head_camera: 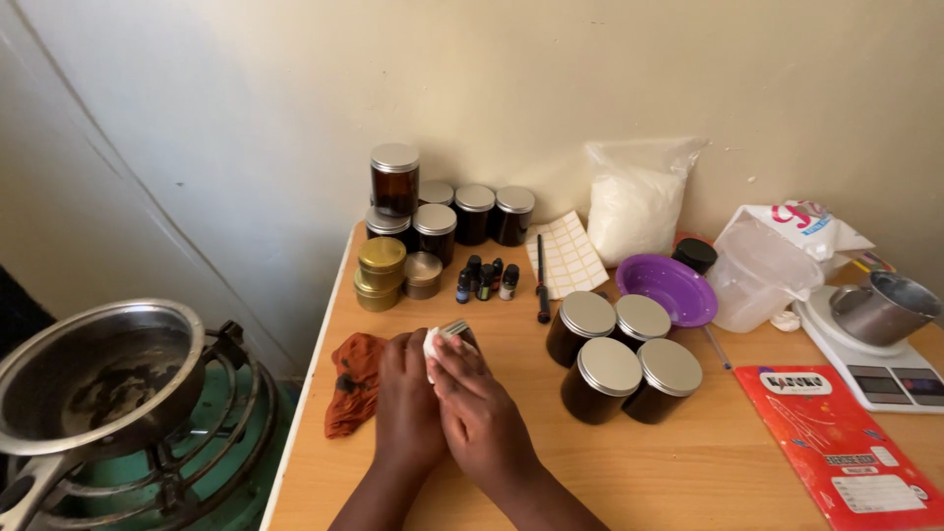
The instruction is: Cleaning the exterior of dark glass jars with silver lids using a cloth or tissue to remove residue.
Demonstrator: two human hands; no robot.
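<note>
Both my hands meet over the wooden table near its left side. My left hand grips a small dark jar with a metal rim, which is mostly hidden by my fingers. My right hand presses a small white piece, like a tissue or pad, against the jar. An orange-brown cloth lies just left of my left hand.
Several amber jars with silver lids stand to the right; more jars, gold tins and small bottles at the back. A sticker sheet, purple bowl, white powder bag, scale with metal cup, red booklet. A pot on a burner sits left.
</note>
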